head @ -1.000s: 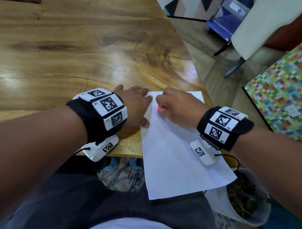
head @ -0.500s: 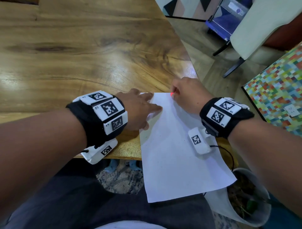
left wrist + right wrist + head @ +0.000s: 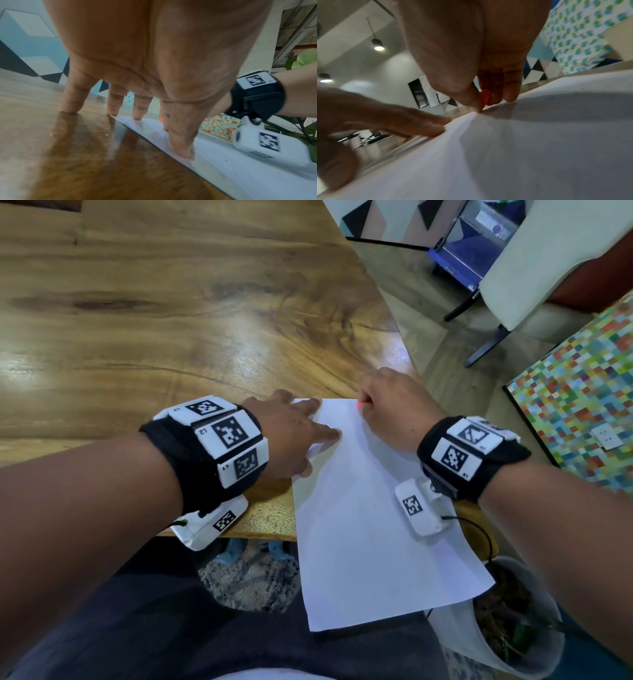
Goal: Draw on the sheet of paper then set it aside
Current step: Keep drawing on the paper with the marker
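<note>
One wooden table (image 3: 144, 313) carries a white sheet of paper (image 3: 370, 535) at 5 o'clock, its near end overhanging the table edge; the left hand (image 3: 291, 436), fingers straight and spread, presses fingertips (image 3: 137, 117) on the sheet's left edge at 9 o'clock; the right hand (image 3: 394, 409), at the sheet's 12 o'clock edge, pinches a small orange-red crayon (image 3: 484, 96) whose tip touches the paper.

Your white paper sheet (image 3: 370, 529) lies on the wooden table's (image 3: 171, 337) right corner, overhanging its near edge; your left hand (image 3: 291, 436) rests on its left edge, your right hand (image 3: 394, 409) at its far edge.
</note>
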